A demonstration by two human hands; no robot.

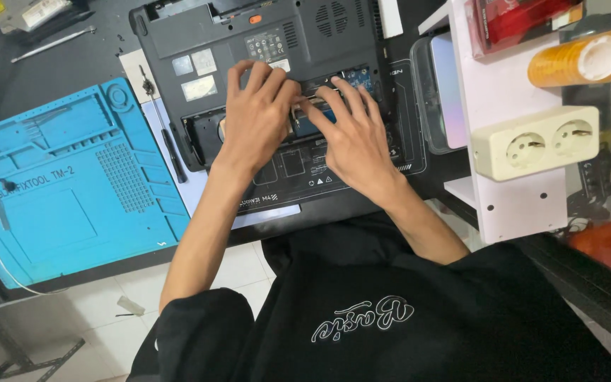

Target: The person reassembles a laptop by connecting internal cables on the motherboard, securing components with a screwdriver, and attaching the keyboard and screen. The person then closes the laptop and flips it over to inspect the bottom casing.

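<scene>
Where both hands meet, the upturned laptop's open bay.

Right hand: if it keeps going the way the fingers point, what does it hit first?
The right hand points up-left across the open bay of the upturned laptop. First in that line is probably the left hand, whose fingertips nearly meet it over the green memory module; depth is unclear.

Left of the laptop, the blue repair mat lies flat and mostly bare. To the right, a white shelf with a socket block and tape roll crowds in close.
</scene>
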